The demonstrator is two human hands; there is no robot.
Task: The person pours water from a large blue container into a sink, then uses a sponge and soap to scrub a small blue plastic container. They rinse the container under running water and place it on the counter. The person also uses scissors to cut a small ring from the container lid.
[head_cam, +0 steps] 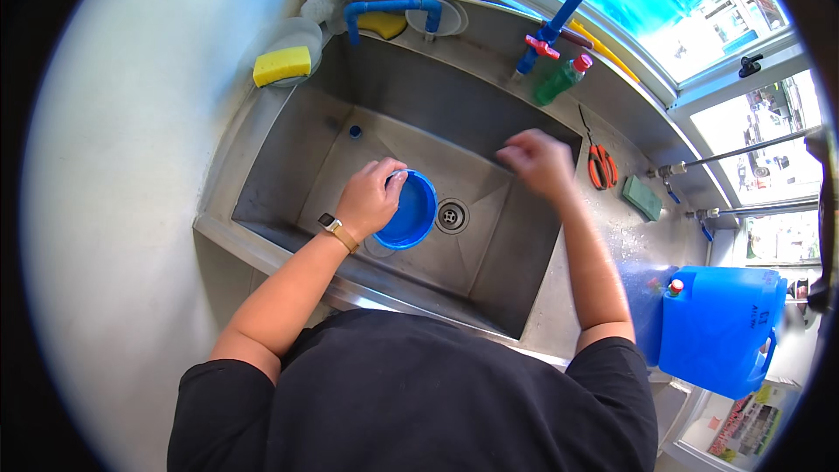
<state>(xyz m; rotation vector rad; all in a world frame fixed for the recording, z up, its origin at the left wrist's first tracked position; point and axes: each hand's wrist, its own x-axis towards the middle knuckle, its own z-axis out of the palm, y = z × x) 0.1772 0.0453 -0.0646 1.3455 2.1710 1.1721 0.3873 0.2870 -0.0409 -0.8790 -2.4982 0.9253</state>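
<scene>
My left hand (373, 196) grips the rim of a round blue plastic container (409, 213) over the stainless steel sink (314, 144). The container appears to have water in it. Over the right part of the basin is my right hand (534, 160), blurred, its fingers curled; whether it holds anything cannot be told. Beside the container the metal drain (452, 216) shows in the basin floor. A small dark blue cap (355, 132) lies near the basin's far left corner.
A yellow sponge (282, 66) rests on a bowl at the left ledge. Behind the basin are a blue pipe faucet (393, 6), a red-handled valve (542, 46) and a green bottle (560, 82). Orange-handled pliers (602, 166), a green scouring pad (642, 198) and a blue jug (721, 328) are at right.
</scene>
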